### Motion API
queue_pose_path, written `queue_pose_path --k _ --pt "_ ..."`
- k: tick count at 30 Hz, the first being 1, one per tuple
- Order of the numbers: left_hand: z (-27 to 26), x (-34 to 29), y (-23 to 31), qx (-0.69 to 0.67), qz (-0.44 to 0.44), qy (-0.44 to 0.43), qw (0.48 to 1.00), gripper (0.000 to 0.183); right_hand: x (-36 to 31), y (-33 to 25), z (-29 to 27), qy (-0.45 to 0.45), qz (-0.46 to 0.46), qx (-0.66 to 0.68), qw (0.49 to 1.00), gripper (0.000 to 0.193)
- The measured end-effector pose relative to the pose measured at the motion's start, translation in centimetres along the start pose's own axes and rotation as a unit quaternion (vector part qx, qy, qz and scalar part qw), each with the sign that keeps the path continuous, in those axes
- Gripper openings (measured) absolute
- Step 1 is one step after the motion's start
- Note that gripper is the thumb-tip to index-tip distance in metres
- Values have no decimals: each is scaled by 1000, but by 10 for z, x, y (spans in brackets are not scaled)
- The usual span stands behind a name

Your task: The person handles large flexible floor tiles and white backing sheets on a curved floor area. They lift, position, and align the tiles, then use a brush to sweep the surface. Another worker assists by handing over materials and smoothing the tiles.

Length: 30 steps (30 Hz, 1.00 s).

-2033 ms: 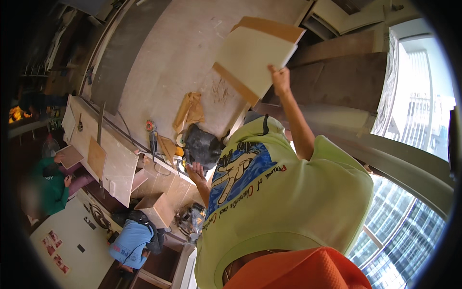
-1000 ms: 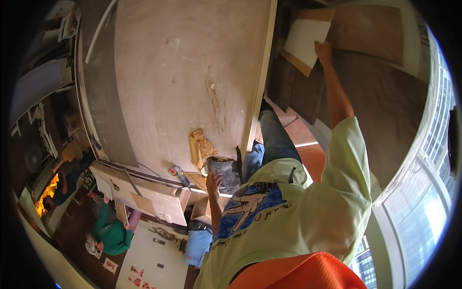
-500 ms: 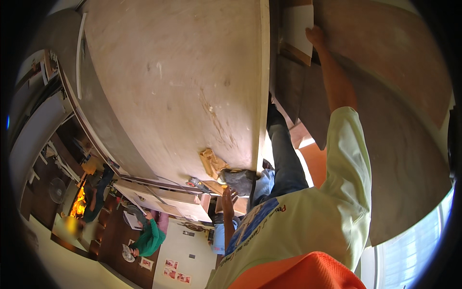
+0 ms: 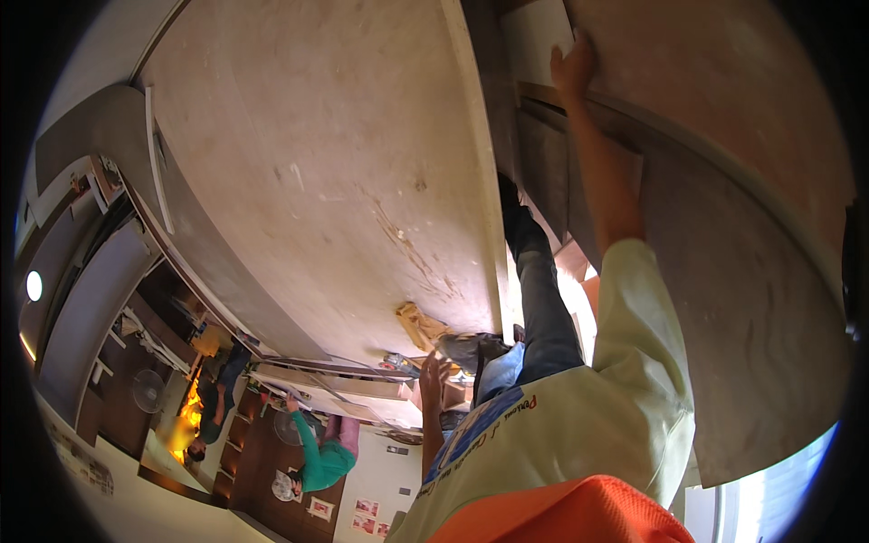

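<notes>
My right hand (image 4: 573, 68) is stretched far out and grips the edge of a light board (image 4: 536, 36), which lies against a stack of big brown sheets (image 4: 724, 226). My left hand (image 4: 433, 376) hangs low by the edge of a large pale plywood sheet (image 4: 344, 181), fingers loose with nothing seen in them. Close to it lie a tan glove-like object (image 4: 418, 324) and a grey lump (image 4: 462, 346). My yellow-green shirt (image 4: 579, 425), dark trouser leg (image 4: 543, 308) and black shoe (image 4: 516, 217) fill the middle.
An orange brim (image 4: 561, 516) cuts across the lower edge. In the far room a person in a green top (image 4: 324, 457) bends over, and another person (image 4: 210, 407) sits by an orange glow. A fan (image 4: 145, 389) stands nearby. A bright window (image 4: 787, 498) is at lower right.
The view has swung around. My right arm has carried the light board away from my body and up against the brown sheets. My left hand has stayed low near the plywood edge.
</notes>
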<state>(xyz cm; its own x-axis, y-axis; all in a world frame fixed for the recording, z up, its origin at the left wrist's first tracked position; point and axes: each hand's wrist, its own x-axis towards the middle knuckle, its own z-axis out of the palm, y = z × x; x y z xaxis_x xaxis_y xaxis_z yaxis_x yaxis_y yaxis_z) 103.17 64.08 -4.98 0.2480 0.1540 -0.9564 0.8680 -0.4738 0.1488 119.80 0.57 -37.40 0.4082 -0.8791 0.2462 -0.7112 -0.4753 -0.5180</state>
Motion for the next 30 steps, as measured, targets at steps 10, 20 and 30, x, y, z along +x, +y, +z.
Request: queue_pose_path --k 10,20,30 --pt "185 40 186 240 532 -41 811 38 -357 -130 -204 -411 484 514 577 54" --pt "127 94 73 467 293 -192 812 65 -251 -103 -455 -381 374 534 655 64" --pt "234 50 -86 279 473 -337 764 65 -456 31 -532 -441 128 111 881 59"
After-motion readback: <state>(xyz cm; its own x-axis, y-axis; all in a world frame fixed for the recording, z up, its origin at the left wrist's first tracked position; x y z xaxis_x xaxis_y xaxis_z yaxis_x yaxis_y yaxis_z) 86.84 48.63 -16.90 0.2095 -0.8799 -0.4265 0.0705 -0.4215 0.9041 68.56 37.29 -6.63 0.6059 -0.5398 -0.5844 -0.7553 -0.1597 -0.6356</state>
